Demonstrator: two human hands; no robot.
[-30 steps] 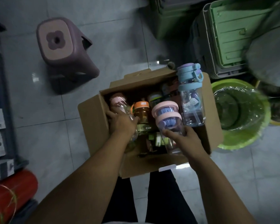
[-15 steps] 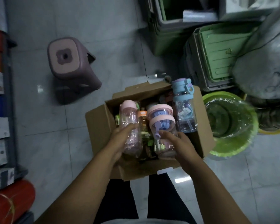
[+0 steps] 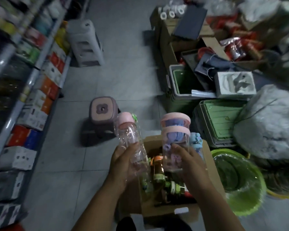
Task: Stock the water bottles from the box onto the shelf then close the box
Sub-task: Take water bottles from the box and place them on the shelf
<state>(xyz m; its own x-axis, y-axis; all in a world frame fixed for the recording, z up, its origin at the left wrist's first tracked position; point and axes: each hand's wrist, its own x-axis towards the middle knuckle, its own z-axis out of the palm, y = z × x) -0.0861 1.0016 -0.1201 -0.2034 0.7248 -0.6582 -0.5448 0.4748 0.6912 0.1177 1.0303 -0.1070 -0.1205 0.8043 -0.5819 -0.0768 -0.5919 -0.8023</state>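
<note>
with the left hand (image 3: 123, 162) gripping a wrapped pink-capped bottle (image 3: 130, 135) and the right hand (image 3: 188, 162) a wide pink-lidded bottle (image 3: 175, 140) above the open box (image 3: 157, 210), the seemingly loose, slick wrap could let one slip on the swing toward the shelf (image 3: 30, 80).

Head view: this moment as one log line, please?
left hand: grips pink-capped bottle | right hand: grips two pink-lidded bottles | box: open, other bottles inside

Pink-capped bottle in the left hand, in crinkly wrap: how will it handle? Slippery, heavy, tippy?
Pink-capped bottle looks clear and empty, so probably light. Its loose glossy wrap may slide under the left hand. Tall and narrow, so likely to tip if bumped upright.
</note>
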